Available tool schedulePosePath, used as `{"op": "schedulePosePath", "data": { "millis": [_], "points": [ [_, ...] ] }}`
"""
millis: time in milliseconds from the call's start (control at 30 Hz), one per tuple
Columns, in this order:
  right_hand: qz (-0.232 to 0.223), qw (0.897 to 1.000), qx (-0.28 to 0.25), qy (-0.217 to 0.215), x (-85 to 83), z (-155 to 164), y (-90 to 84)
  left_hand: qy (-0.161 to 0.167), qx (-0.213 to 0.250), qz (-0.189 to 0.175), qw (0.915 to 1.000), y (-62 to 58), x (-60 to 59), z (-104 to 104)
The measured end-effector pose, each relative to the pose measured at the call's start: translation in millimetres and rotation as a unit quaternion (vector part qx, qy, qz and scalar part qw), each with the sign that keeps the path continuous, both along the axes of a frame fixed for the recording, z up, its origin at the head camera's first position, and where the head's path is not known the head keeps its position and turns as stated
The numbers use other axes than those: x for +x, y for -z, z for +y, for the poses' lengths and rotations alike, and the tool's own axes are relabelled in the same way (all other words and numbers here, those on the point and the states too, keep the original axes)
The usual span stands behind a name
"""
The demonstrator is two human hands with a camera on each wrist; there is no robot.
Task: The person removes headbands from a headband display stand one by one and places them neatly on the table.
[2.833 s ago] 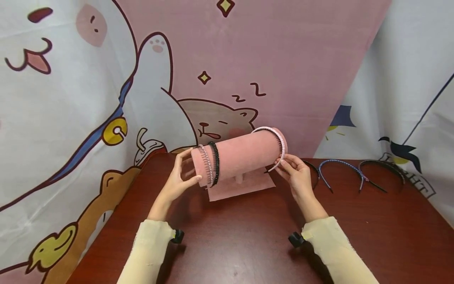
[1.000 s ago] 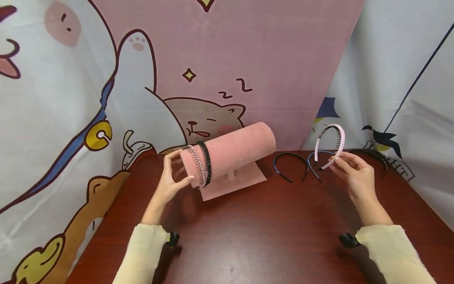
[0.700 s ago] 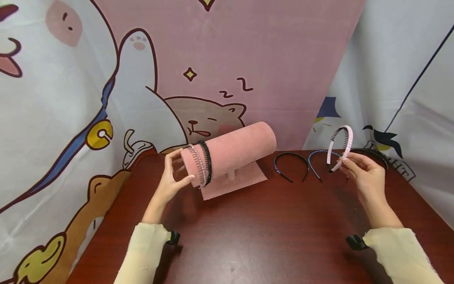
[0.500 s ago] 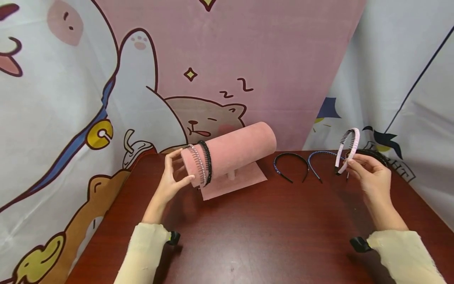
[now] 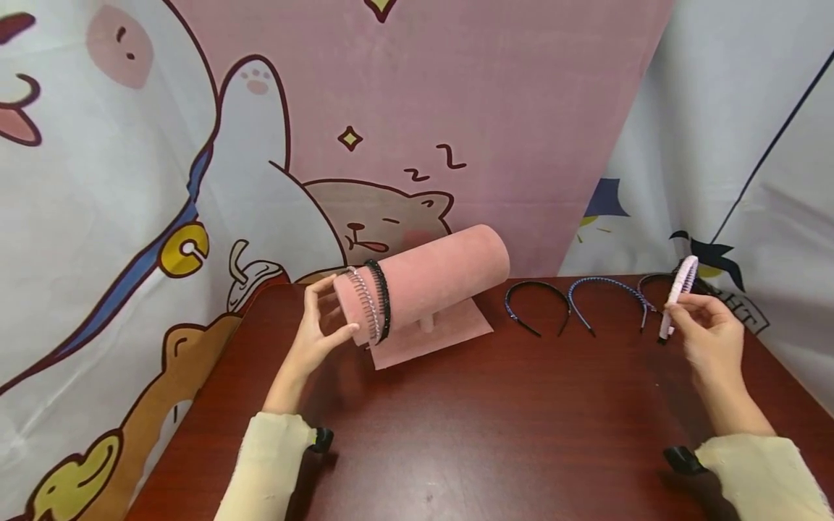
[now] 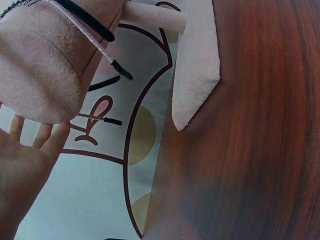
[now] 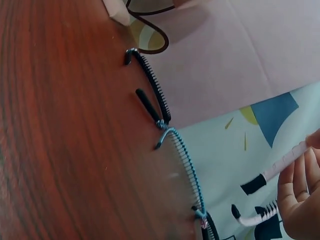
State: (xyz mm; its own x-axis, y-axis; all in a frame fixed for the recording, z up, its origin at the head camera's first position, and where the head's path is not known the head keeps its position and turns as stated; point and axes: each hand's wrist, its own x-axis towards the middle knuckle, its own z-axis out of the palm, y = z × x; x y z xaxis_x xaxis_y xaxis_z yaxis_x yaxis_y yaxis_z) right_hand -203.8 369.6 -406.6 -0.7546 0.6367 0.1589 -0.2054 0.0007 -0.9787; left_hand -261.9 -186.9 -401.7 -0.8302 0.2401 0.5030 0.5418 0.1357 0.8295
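In the head view, my left hand [image 5: 311,354] grips the near left end of a pink plush headband stand [image 5: 443,278], thumb in front and fingers behind. A thin silvery-pink toothed headband [image 5: 367,307] and a sparkly black headband [image 5: 383,300] sit round that end of the roll. Far to the right, my right hand [image 5: 713,340] pinches a pale pink headband [image 5: 680,286], held edge-on above the table. The right wrist view shows both ends of this pale pink headband [image 7: 287,161], with black tips, beside the fingers.
Behind the middle right of the table [image 5: 495,427], a black-and-blue headband [image 5: 537,284], a blue headband [image 5: 606,281] and a dark headband [image 5: 648,281] stand in a row, the last partly covered. A cartoon-printed cloth [image 5: 515,108] hangs behind.
My right hand has taken the pale pink headband off the roll's right end and carried it right, then lower, turning it edge-on. The left hand keeps its hold on the stand.
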Motion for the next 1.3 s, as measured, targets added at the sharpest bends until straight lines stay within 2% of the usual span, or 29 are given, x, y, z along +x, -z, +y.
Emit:
{"op": "schedulePosePath", "data": {
  "millis": [100,233,433,667,733,867,1033,1167,1300],
  "points": [
    [-0.040,0.998,0.034,0.031,1.1,4,0.6,0.001,0.000,0.002,1.0000,-0.5,-0.3,0],
    [-0.072,0.993,0.085,0.048,4.1,10,2.3,0.000,-0.002,0.004,1.0000,-0.7,-0.9,0],
    [-0.075,0.985,0.143,0.055,6.7,18,8.3,-0.002,-0.003,0.006,1.0000,-0.9,-1.9,1],
    [-0.095,0.968,0.224,0.059,9.3,30,13.6,0.000,0.000,0.007,1.0000,-2.0,-3.0,1],
    [-0.112,0.961,0.246,0.059,10.8,34,15.1,0.000,0.000,0.006,1.0000,-2.2,-2.8,1],
    [-0.145,0.936,0.314,0.065,13.0,41,19.7,0.000,0.001,0.003,1.0000,-1.8,-2.4,1],
    [-0.162,0.907,0.383,0.061,15.6,48,26.1,0.000,-0.001,0.003,1.0000,-1.0,-1.7,1],
    [-0.182,0.894,0.407,0.046,17.8,53,31.5,-0.001,-0.004,0.003,1.0000,-0.4,-1.2,1],
    [-0.208,0.886,0.415,0.026,19.4,57,35.1,-0.002,-0.003,0.001,1.0000,-0.4,-0.4,1]
  ]
}}
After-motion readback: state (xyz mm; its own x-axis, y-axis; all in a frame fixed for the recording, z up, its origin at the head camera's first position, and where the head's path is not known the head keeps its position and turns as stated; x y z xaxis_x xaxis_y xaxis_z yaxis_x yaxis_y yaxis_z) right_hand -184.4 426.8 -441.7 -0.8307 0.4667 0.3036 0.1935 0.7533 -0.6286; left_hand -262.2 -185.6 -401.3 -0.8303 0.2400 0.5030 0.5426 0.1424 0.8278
